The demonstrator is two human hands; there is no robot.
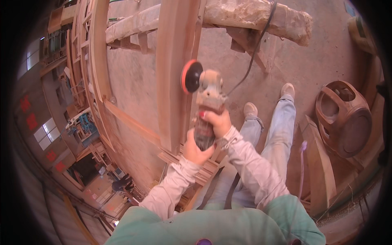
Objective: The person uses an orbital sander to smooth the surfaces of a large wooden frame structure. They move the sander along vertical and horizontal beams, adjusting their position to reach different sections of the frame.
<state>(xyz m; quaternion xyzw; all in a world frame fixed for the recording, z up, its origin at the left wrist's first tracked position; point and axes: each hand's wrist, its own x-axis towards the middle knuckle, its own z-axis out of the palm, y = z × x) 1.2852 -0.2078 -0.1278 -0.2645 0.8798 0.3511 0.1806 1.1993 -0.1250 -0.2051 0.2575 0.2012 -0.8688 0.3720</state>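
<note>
An angle grinder (209,96) fitted with a round orange-and-black sanding pad (192,76) is held out in front of me. My left hand (197,148) wraps round the rear of its body. Farther forward, close behind the dusty grinder head, my right hand (218,123) grips the same body. The pad is turned on edge beside the right side of a long wooden beam (169,81); whether it touches the wood I cannot tell. A dark power cord (250,65) runs from the tool up over the wrapped crossbar.
A plastic-wrapped crossbar (261,18) lies under the beam at the far end. On the right stand a carved wooden drum stool (345,116) and a curved board (318,163). Wooden frames (98,57) line the left, with blue machinery (84,124) beyond. My feet stand right of the beam.
</note>
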